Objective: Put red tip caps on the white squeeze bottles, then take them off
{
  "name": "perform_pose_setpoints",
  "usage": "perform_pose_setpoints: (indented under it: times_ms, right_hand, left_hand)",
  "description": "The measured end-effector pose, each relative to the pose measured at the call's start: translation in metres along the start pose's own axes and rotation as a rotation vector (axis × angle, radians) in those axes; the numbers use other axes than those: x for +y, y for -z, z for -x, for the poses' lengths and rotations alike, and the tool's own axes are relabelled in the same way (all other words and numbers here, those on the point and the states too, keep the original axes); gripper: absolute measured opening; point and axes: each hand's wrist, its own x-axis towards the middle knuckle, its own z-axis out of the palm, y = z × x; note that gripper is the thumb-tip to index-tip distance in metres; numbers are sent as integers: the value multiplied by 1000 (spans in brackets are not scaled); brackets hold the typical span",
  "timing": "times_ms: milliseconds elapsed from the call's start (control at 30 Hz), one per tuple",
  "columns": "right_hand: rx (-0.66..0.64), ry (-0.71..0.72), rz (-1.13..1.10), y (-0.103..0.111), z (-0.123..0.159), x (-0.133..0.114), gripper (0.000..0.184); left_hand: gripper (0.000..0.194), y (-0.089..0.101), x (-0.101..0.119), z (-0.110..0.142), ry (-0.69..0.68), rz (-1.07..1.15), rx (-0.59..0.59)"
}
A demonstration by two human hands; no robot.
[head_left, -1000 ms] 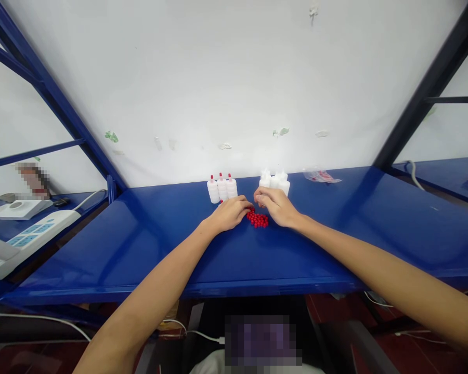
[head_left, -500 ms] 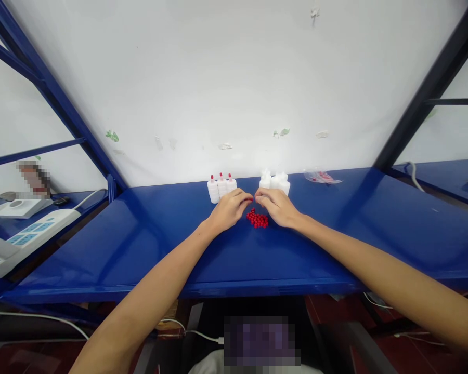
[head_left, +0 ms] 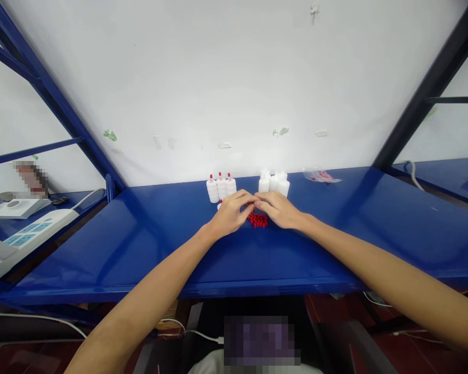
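My left hand (head_left: 234,213) and my right hand (head_left: 280,209) meet at their fingertips, both with fingers pinched together. Whatever is between the fingertips is hidden. Just below them a pile of small red caps (head_left: 258,221) lies on the blue table (head_left: 171,244), partly covered by my left hand. Behind my left hand stands a row of white bottles with red tips (head_left: 221,186). A further white bottle with a red tip (head_left: 220,204) is mostly hidden by that hand. Beyond my right hand stand several white bottles (head_left: 273,183) without red tips.
A clear plastic bag (head_left: 322,176) with red pieces lies near the wall, right of the bottles. Blue posts (head_left: 68,104) and a dark post (head_left: 417,85) frame the table. A white power strip (head_left: 35,234) is at the far left. Cables hang below the table edge.
My hands have come together at the fingertips; before, a small gap parted them and something red showed at my left fingertips. A white bottle's edge and red tip now show behind my left hand.
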Motion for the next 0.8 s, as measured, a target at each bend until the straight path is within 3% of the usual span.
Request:
perform_pose_setpoints:
  times_ms: [300,800]
  right_hand:
    - [41,40,-8,2,2,-1,30]
    - [65,-43,48,0,1,-12,20]
  left_hand:
    - [12,-4,11,-2,119,230,21]
    - [12,-8,13,2,162,248,57]
